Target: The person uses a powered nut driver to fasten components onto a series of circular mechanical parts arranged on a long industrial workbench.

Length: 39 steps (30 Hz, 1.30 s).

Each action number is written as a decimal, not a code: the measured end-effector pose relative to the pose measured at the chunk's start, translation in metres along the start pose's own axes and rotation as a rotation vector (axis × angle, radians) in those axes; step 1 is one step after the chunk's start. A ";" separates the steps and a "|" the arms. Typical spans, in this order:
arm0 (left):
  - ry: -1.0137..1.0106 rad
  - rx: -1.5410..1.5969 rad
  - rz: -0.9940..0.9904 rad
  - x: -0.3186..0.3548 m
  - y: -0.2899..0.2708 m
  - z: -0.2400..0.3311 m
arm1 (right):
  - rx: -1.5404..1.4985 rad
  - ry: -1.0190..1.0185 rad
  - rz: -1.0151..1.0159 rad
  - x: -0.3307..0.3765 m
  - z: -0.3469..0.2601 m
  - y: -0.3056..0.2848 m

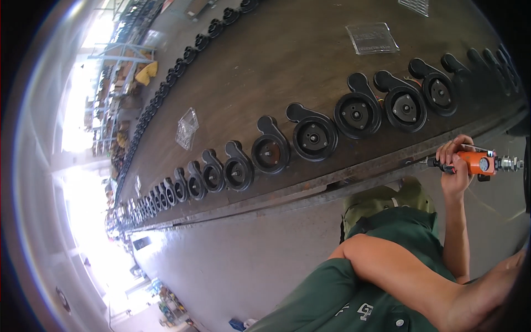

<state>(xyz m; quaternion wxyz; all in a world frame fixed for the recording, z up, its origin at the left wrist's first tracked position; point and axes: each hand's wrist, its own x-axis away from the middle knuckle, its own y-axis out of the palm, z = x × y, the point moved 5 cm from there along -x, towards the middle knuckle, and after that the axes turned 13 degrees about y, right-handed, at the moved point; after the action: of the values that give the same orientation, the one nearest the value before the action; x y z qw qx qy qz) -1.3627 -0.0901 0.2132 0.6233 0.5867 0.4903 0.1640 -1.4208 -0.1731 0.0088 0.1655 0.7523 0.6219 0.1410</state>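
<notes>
Nearest, a bent bare forearm crosses the green shirt (pixel 354 288), its left hand out of view at the lower right edge. Beyond, the right hand (pixel 454 160), arm raised, clamps around an orange pneumatic screwdriver (pixel 480 164) beside the workbench edge (pixel 310 191). Farther, black pump housings (pixel 313 134) line the bench.

Matt black housings (pixel 314 134), glossy orange plastic tool (pixel 477 163)
</notes>
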 end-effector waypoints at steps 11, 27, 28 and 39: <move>0.118 -0.256 -0.153 -0.065 -0.033 -0.037 | -0.094 0.025 -0.342 -0.106 -0.048 -0.048; 0.117 -1.430 0.047 -0.067 -0.087 0.086 | -0.200 0.105 -0.233 -0.098 -0.037 -0.076; 0.105 -1.786 0.203 -0.050 -0.105 0.118 | -0.216 0.095 -0.208 -0.098 -0.037 -0.080; -0.460 -2.970 0.135 0.018 -0.197 0.200 | -0.056 0.150 -0.171 -0.076 -0.034 -0.069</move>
<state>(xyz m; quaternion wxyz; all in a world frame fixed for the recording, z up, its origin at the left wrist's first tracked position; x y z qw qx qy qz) -1.2664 -0.2411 -0.0043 0.6868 -0.5279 -0.2502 0.4324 -1.5109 -0.2333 0.0100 0.1510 0.6788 0.6903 0.1997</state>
